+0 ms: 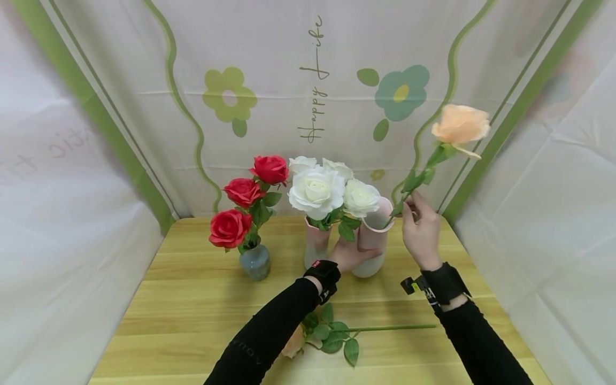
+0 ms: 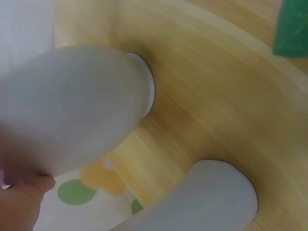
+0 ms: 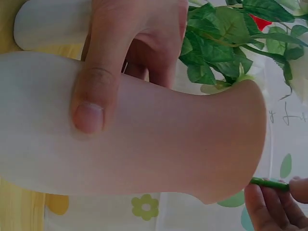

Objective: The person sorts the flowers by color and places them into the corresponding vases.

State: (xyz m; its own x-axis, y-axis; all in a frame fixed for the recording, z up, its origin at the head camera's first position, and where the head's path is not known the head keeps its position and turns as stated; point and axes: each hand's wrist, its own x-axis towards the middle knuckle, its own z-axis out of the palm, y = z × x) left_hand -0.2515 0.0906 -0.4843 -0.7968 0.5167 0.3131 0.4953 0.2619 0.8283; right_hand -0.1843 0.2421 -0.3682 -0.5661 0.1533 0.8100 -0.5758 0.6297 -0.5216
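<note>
My left hand (image 1: 351, 254) holds a pink-and-white vase (image 1: 374, 238) round its body; the thumb (image 3: 91, 108) lies along the near side in the right wrist view. Above and right of its mouth, my right hand (image 1: 422, 235) pinches the green stem (image 3: 270, 183) of a peach rose (image 1: 461, 125). The bloom points up and to the right. The stem's lower part reaches to the vase mouth; its end is hidden inside or behind the rim. Just left of the held vase stands a slimmer pink-and-white vase (image 1: 316, 247) with several white roses (image 1: 317, 191).
A small blue-grey vase (image 1: 255, 262) with three red roses (image 1: 230, 228) stands to the left. Another peach rose (image 1: 294, 342) lies near the front, partly under my left sleeve, its stem (image 1: 394, 327) pointing right. Printed cloth (image 1: 289, 64) hangs behind the wooden table (image 1: 192, 299).
</note>
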